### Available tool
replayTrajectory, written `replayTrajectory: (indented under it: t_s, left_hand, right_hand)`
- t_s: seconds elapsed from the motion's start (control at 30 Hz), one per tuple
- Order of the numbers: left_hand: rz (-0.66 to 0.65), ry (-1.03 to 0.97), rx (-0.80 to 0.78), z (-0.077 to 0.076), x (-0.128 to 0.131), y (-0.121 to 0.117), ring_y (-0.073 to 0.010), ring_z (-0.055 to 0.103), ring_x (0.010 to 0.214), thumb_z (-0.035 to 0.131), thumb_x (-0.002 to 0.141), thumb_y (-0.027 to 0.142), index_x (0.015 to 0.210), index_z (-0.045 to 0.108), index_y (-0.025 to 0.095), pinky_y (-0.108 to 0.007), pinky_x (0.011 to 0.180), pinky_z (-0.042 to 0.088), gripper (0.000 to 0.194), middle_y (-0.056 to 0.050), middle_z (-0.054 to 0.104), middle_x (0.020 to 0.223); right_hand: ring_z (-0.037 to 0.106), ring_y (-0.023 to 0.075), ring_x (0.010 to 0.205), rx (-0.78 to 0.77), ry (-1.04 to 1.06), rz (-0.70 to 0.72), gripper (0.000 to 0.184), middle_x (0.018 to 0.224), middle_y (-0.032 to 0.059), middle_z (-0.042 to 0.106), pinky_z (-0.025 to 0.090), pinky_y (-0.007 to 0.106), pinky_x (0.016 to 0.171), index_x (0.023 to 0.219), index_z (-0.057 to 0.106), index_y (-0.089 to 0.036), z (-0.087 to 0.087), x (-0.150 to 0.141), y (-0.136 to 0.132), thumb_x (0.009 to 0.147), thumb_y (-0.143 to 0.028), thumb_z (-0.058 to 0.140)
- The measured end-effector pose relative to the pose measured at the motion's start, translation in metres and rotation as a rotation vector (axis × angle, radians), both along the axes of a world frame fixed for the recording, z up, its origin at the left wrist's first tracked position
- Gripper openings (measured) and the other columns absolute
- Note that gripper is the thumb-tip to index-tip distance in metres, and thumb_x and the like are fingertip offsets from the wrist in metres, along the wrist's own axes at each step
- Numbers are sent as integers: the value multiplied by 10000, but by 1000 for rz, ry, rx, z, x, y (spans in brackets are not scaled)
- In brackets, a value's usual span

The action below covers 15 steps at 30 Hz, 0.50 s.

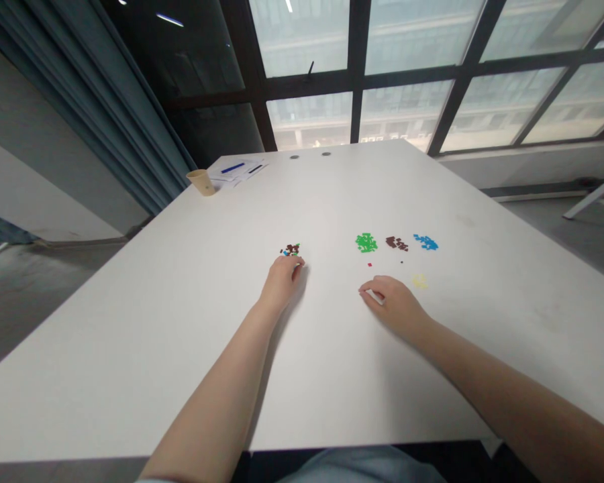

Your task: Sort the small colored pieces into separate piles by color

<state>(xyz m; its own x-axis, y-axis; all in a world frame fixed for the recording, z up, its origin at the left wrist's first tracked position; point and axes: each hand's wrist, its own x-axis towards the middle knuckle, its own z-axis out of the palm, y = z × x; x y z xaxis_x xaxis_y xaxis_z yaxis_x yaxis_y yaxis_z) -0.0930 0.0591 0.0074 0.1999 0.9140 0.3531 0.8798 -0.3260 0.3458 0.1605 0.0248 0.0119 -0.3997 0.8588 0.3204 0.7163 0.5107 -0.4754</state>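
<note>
My left hand (280, 280) rests at the near edge of a small mixed pile of tiny pieces (292, 249), brown, green and blue. Its fingers are bent, thumb close to the index finger; whether a piece is between them is hidden. To the right, my right hand (393, 299) hovers low over the table, thumb and index tips pinched together; anything in the pinch is too small to make out. Beyond it lie a green pile (366, 243), a brown pile (397, 243) and a blue pile (426, 242). Faint yellow pieces (419, 281) lie just right of that hand.
A single red piece (369, 265) and a tiny dark piece (401, 262) lie below the piles on the white table (181, 349). At the far left stand a paper cup (201, 182) and papers with a blue pen (232, 168). Windows and a curtain are behind.
</note>
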Motion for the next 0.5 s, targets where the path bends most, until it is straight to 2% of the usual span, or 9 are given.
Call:
replayTrajectory:
  t_s: [0.13, 0.23, 0.37, 0.5]
  left_hand:
    - [-155, -51, -54, 11, 24, -19, -190, 575, 817, 401, 804, 160, 885, 599, 154, -321, 765, 443, 214, -85, 644, 846]
    - [-270, -185, -142, 23, 42, -36, -166, 579, 804, 430, 804, 182, 883, 607, 172, -290, 750, 446, 194, -67, 648, 858]
    - [-216, -539, -334, 34, 54, -46, -140, 590, 737, 516, 775, 247, 835, 624, 174, -249, 682, 453, 144, -46, 655, 799]
    - [-179, -839, -506, 28, 59, -45, -133, 595, 700, 585, 725, 256, 804, 606, 148, -246, 662, 452, 135, -49, 658, 758]
  right_hand:
    - [475, 131, 613, 27, 14, 34, 158, 607, 3, 514, 360, 253, 622, 772, 636, -178, 1, 0, -1, 803, -199, 482]
    - [470, 129, 609, 36, 19, 48, 143, 606, 2, 514, 358, 251, 617, 775, 637, -182, 3, 2, -2, 797, -192, 496]
    - [466, 128, 605, 38, 31, 54, 141, 609, 2, 522, 358, 252, 617, 780, 643, -186, 6, 5, -1, 796, -191, 503]
    - [463, 128, 595, 49, 57, 64, 141, 595, 2, 519, 356, 252, 606, 779, 649, -182, 7, 7, 0, 793, -190, 509]
